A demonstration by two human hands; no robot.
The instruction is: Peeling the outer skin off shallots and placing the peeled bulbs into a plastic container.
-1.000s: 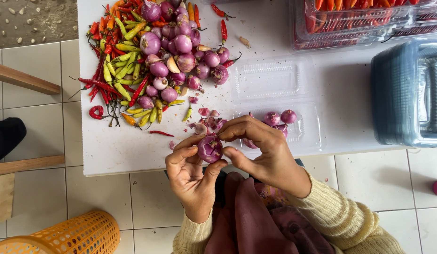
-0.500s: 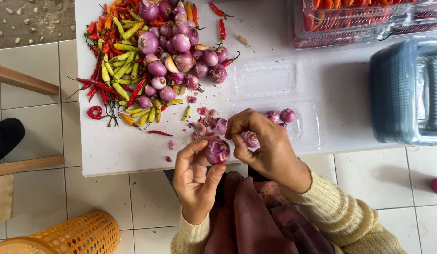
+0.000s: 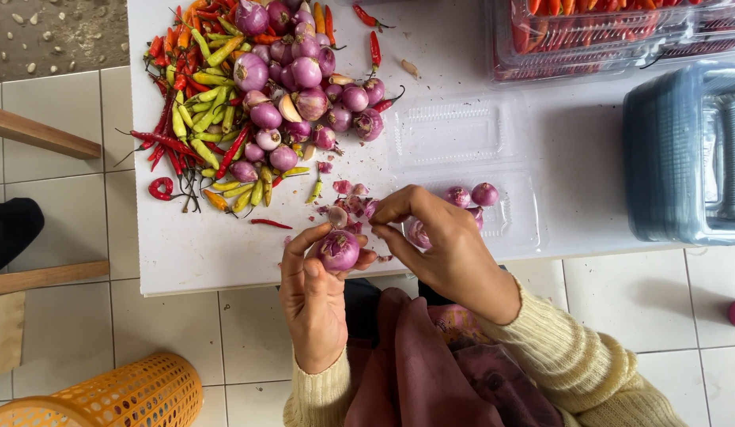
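My left hand (image 3: 313,299) holds a purple shallot (image 3: 339,250) at the near edge of the white table (image 3: 217,245). My right hand (image 3: 440,245) is just to its right, fingertips pinched on a bit of skin beside the shallot. Loose purple peels (image 3: 347,207) lie on the table behind my hands. A clear plastic clamshell tray (image 3: 510,213) holds a few peeled shallots (image 3: 483,194) behind my right hand. A pile of shallots (image 3: 300,87) sits farther back, with red, green and yellow chillies (image 3: 193,119) to its left.
Clear boxes of red chillies (image 3: 589,32) stand at the back right, a stack of bluish plastic trays (image 3: 687,150) at the right edge. An orange basket (image 3: 106,395) sits on the tiled floor at lower left, wooden bars (image 3: 39,134) at the left.
My right hand has lifted off the shallot and pulled away to the right, pinching skin. My left hand keeps the shallot, now uncovered.
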